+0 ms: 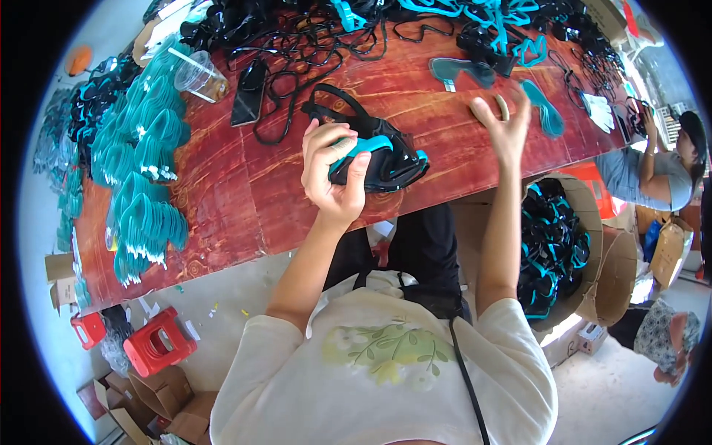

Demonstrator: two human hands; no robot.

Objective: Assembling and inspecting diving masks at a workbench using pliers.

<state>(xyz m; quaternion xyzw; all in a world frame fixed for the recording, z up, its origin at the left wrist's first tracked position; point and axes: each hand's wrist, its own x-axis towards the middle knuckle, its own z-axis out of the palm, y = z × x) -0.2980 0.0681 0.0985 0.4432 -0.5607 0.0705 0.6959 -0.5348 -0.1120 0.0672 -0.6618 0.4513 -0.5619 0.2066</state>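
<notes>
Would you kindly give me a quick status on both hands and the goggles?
Left hand closed on black-and-teal goggles. Right hand open, near a loose teal piece. Tangled black cords beyond the goggles, toward the left.

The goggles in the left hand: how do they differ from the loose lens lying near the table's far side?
The goggles are held in the left hand, while the lens lies on the table.
The goggles are mostly black with turquoise trim; the lens is see-through teal.
The goggles carry a black strap; the lens shows none.
Both include a blue-green colour.
</notes>
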